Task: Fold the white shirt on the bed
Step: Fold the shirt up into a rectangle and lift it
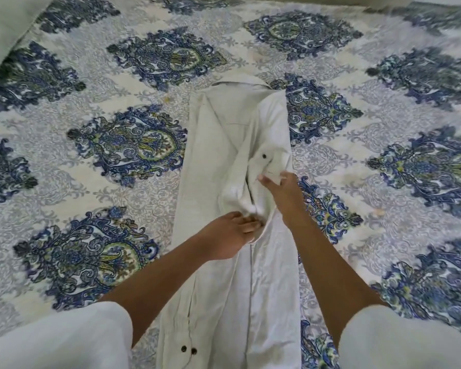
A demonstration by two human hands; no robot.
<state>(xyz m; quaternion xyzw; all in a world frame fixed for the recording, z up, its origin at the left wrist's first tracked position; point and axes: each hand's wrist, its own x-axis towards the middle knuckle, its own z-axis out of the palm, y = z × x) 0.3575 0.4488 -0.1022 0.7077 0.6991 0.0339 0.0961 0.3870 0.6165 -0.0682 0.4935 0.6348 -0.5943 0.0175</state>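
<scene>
Sleeved forearms (157,283) enter bottom-frame; the white shirt (210,161) lies lengthwise at centre on the bed (117,75). Nearer left hand (224,235) apparently pinches its middle fold, right hand (280,190) grips the cuff (272,161) just above.

Fingertips hidden, shirt cut off

The fingertips of your left hand (229,237) sink partly into a fold of the white shirt (213,155). Your right hand (284,191) hides its fingers behind the cuff. The shirt's lower end runs off the bottom edge.
</scene>
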